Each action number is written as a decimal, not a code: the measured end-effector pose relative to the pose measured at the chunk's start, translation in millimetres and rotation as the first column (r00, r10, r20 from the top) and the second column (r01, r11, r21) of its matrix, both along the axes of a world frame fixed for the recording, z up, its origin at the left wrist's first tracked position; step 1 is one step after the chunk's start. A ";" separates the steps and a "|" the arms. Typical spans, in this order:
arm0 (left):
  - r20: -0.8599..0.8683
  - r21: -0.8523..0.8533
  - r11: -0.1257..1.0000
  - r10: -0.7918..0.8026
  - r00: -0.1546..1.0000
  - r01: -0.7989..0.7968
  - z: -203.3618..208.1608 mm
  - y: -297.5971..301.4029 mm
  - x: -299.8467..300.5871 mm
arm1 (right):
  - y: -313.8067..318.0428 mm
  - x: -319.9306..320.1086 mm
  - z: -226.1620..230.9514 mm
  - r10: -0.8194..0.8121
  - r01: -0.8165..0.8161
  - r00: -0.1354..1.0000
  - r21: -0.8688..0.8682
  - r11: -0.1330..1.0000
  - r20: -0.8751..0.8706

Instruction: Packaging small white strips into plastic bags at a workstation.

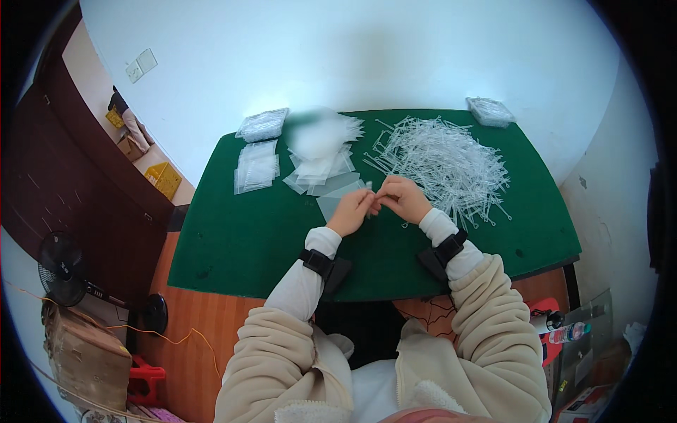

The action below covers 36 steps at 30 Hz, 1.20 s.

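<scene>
Head view: both bare hands work close together above the near middle of a green, cloth-like tabletop, fingertips nearly meeting. Left hand has thumb and fingers closed on a small, narrow, clear-whitish piece; its upper end shows just above the fingertips, in the gap between the two hands, the rest mostly hidden by the fingers. Right hand has thumb and index drawn together in a pinch just beside that piece; whether they grip it or only touch it, cannot tell. Below and left of the left hand, a flat translucent plastic bag lies partly under it. Beyond, more loose translucent bags overlap in a spread, a whitish blur covering the farther part. Right of the right hand, near it, a broad tangled heap of clear plastic sticks with looped ends. Left of the spread, flat clear filled packets, overlapping; behind them a thicker clear-wrapped bundle. Another clear-wrapped pack sits at the far right edge, well apart from the hands.
</scene>
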<state>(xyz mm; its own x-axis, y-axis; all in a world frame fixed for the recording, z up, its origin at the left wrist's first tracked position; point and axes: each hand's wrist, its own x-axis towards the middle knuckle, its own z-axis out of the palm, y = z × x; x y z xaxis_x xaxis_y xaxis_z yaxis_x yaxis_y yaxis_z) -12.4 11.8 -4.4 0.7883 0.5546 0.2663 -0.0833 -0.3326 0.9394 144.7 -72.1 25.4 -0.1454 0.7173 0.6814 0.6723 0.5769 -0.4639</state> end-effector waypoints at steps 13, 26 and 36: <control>-0.042 -0.181 0.971 -0.169 0.985 0.159 6.5 -2.4 -3.0 | 1.0 -0.4 2.0 -0.142 0.149 0.971 0.027 0.988 -0.190; 0.012 -0.131 0.951 -0.282 0.959 0.281 6.7 -5.6 -2.4 | -5.2 -3.0 9.2 -0.113 0.124 0.959 0.030 0.992 -0.260; -0.091 0.130 0.961 -0.233 0.968 0.244 11.0 -6.2 -4.8 | -5.0 -0.9 8.0 -0.030 0.001 0.966 -0.115 0.993 -0.257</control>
